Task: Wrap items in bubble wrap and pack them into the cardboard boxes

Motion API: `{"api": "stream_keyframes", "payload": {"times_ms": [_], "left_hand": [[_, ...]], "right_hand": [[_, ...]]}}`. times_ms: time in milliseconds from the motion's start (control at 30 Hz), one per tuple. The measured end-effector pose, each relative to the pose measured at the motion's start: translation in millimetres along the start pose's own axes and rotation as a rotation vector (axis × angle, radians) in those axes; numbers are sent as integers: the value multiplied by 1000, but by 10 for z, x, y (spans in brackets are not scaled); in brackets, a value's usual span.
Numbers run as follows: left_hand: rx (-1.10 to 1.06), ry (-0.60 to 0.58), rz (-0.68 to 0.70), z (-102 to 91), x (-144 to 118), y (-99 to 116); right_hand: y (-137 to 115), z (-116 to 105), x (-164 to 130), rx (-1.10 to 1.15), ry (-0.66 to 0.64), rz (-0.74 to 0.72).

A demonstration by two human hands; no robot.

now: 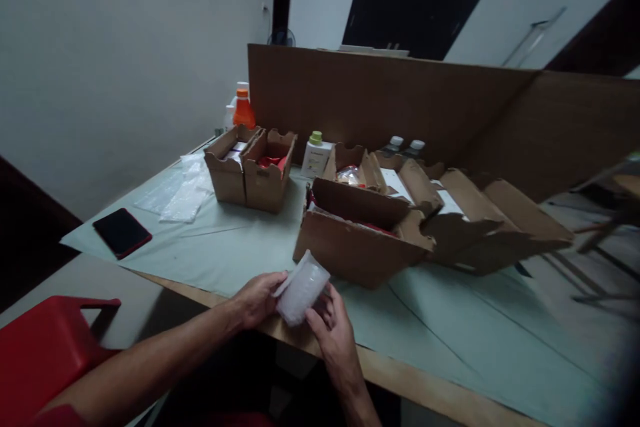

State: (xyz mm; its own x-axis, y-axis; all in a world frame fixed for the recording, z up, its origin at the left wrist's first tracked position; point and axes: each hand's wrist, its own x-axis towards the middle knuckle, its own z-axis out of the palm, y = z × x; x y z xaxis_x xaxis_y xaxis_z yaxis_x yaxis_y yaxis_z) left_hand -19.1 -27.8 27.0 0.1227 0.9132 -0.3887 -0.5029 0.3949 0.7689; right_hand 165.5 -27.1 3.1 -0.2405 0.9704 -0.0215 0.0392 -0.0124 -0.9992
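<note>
- Holding a small translucent plastic container [301, 292] between both hands, the person has it just off the near edge of the worktop [450, 327], in front of the closest cardboard box [357, 240].
- The left hand [257, 298] wraps it from the left side, fingers curled and clamped on its wall; the right hand [334, 327] steadies it from below and to the right, fingers also closed against it.
- As far as progress can be judged: the container is picked up and in hand, but it sits in none of the boxes, so whatever handling it is getting looks under way rather than finished.
- The closest cardboard box stands open with its flaps up, and something red shows inside; a row of further open boxes [480, 213] runs off to the right, with pale contents that cannot be made out.
- The container itself is milky white, soft-looking and roughly cylindrical, tilted with one end pointing up and to the left; whether it has a lid or is empty cannot be told.
- Further back, a pair of small boxes [250, 173] stands well apart from the hands, with an orange-capped bottle [243, 110] behind them and a green-capped white bottle [315, 153] beside them.
- On the left of the worktop lie clear plastic bags [183, 190] and a dark phone [121, 232]; a red chair [45, 347] sits at the lower left.
</note>
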Motion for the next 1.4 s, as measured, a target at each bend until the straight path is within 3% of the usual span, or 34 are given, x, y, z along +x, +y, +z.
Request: {"api": "stream_keyframes", "payload": {"times_ms": [167, 267, 333, 433, 500, 567, 633, 700, 767, 900, 1100, 1167, 1233, 1333, 1400], "left_hand": [[-93, -112, -64, 60, -74, 30], [-18, -71, 3, -5, -131, 64], [105, -2, 52, -35, -120, 14], [227, 70, 77, -55, -69, -96], [235, 77, 74, -50, -49, -141], [253, 67, 70, -36, -52, -146], [268, 42, 72, -28, -76, -116], [292, 18, 75, -53, -113, -57], [333, 25, 70, -127, -162, 16], [400, 77, 24, -335, -275, 127], [428, 114, 4, -429, -311, 186], [447, 112, 15, -447, -298, 208], [467, 105, 27, -478, -292, 223], [500, 93, 20, -505, -297, 220], [502, 108, 2, -485, -299, 208]], "right_hand": [[11, 7, 84, -50, 63, 32], [54, -139, 122, -39, 14, 43], [54, -276, 128, -116, 140, 27], [-66, -442, 33, -361, 440, -86], [-211, -422, -88, -494, 486, -242], [-342, -260, -179, -578, 347, -444], [-401, -29, -177, -669, 85, -597], [-371, 141, -86, -835, -107, -614], [-273, 152, 27, -1068, -119, -516], [-32, -272, 100, -1366, 108, -333], [134, -1103, -31, -1308, 286, -212], [102, -1298, -82, -1296, 365, -164], [-7, -1373, -153, -1268, 489, -203], [-269, -1102, -286, -1160, 579, -459], [-407, -665, -338, -1045, 409, -668]]}}
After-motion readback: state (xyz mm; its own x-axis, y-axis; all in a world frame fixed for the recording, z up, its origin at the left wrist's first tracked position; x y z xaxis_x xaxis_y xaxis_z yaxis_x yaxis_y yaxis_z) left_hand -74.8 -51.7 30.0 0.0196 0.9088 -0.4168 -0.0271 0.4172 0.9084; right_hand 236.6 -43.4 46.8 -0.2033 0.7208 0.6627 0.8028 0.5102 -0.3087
